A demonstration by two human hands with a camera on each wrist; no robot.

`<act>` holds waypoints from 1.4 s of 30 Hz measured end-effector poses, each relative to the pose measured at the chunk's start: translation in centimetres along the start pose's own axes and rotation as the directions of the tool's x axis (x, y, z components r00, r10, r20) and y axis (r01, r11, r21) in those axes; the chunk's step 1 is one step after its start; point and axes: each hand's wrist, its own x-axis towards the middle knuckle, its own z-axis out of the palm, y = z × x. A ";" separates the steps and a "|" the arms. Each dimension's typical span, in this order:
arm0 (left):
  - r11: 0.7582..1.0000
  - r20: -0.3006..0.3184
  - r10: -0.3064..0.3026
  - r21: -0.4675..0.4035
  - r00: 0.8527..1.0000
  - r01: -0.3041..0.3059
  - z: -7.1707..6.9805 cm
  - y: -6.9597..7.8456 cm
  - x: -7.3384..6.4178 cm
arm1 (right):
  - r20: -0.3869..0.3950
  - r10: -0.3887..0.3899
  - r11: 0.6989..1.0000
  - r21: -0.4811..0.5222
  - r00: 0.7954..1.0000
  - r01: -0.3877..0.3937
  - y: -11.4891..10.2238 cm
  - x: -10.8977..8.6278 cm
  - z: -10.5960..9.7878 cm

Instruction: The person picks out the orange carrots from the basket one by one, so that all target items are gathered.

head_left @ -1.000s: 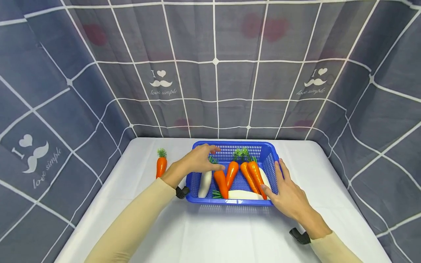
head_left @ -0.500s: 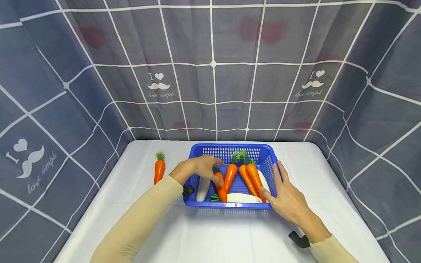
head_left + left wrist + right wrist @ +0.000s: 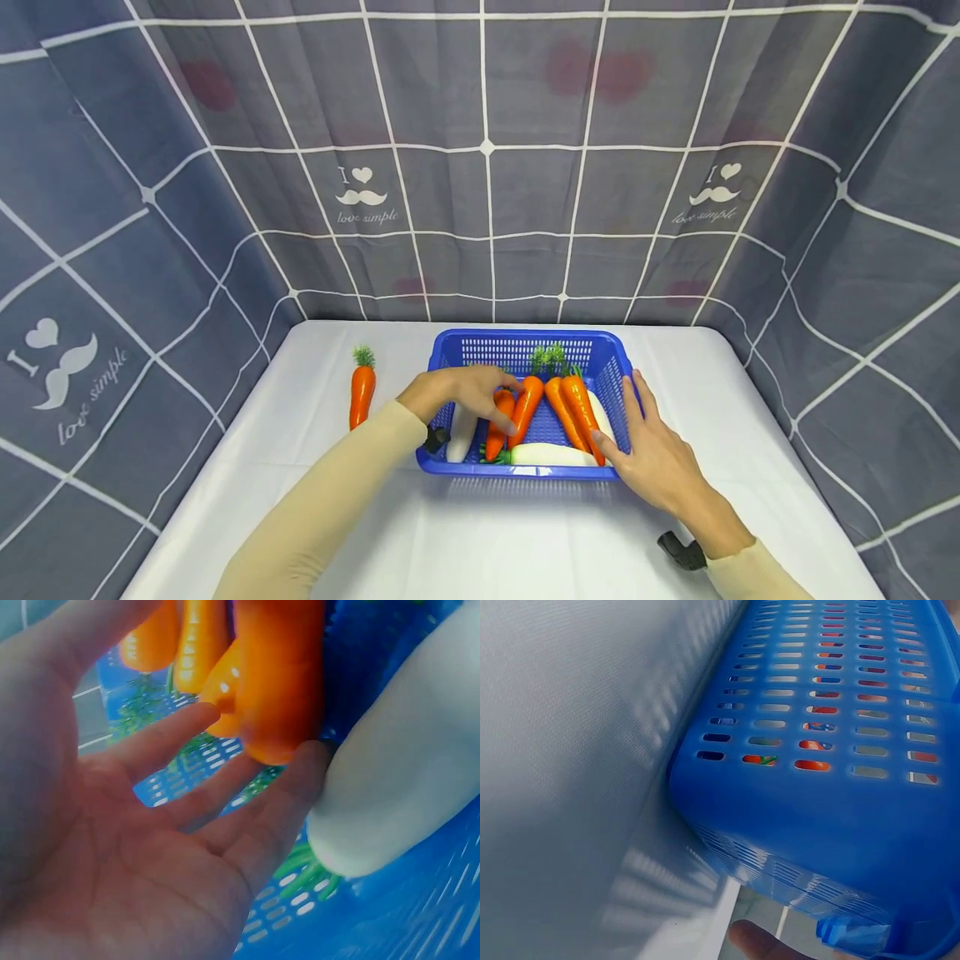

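Note:
In the head view a blue plastic basket point(image 3: 525, 472) holds several orange carrots and white radishes. My left hand point(image 3: 472, 390) reaches over its left side, above a carrot point(image 3: 498, 437) that lies beside another carrot point(image 3: 527, 408). Seen from the left wrist, spread, lightly bent fingers point(image 3: 292, 787) touch the broad end of a carrot point(image 3: 277, 682), next to a white radish point(image 3: 397, 757). My right hand point(image 3: 660, 458) rests at the basket's right wall with straight fingers, thumb over the rim. From the right wrist the basket's slotted outer wall point(image 3: 795, 810) fills the view.
A lone carrot point(image 3: 362, 396) with a leafy top lies on the white tabletop point(image 3: 480, 542), left of the basket. One radish point(image 3: 551, 454) runs along the basket's front. A grey checked curtain point(image 3: 450, 192) surrounds the table on three sides.
My left hand has moved right and lower into the basket. The carrot under it has turned, its lower end shifting left and its top going right. My right hand stays at the basket wall.

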 end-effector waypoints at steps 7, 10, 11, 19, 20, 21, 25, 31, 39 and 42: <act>0.999 -0.029 0.033 0.031 0.999 -0.032 0.7 -0.2 0.5 | 0.003 0.001 1.000 -0.006 1.000 -0.001 0.0 -0.2 0.0; 0.999 -0.051 0.039 0.025 0.998 -0.037 0.9 -0.3 0.7 | 0.004 0.006 1.000 -0.009 1.000 -0.006 0.1 -0.2 0.0; 0.999 -0.058 0.040 0.017 0.998 -0.040 1.0 -0.4 0.7 | 0.004 0.005 1.000 -0.009 1.000 -0.005 0.1 -0.2 0.0; 0.996 -0.085 0.064 -0.051 0.994 -0.069 1.2 -0.5 0.9 | 0.002 0.004 1.000 -0.004 1.000 -0.004 0.0 -0.1 0.1; 0.996 -0.089 0.069 -0.055 0.994 -0.074 1.2 -0.5 0.9 | 0.004 0.006 1.000 -0.003 1.000 -0.006 0.0 -0.1 0.1; 0.995 -0.093 0.071 -0.063 0.993 -0.077 1.2 -0.4 0.9 | 0.006 0.008 1.000 -0.003 1.000 -0.008 0.0 -0.1 0.1; 0.993 -0.111 0.074 -0.082 0.991 -0.084 1.0 -0.1 0.9 | 0.016 0.014 1.000 -0.001 1.000 -0.014 -0.2 -0.1 0.1; 0.995 -0.106 0.047 -0.085 0.993 -0.056 0.8 0.8 0.6 | 0.016 0.017 1.000 -0.002 1.000 -0.017 -0.4 0.0 -0.1; 0.992 -0.151 0.082 -0.086 0.985 -0.096 0.5 1.4 0.2 | 0.018 0.018 1.000 0.001 1.000 -0.018 -0.4 0.0 -0.1; 0.989 -0.168 0.099 -0.089 0.981 -0.115 0.3 1.6 0.0 | 0.017 0.016 1.000 0.000 1.000 -0.016 -0.5 -0.1 -0.1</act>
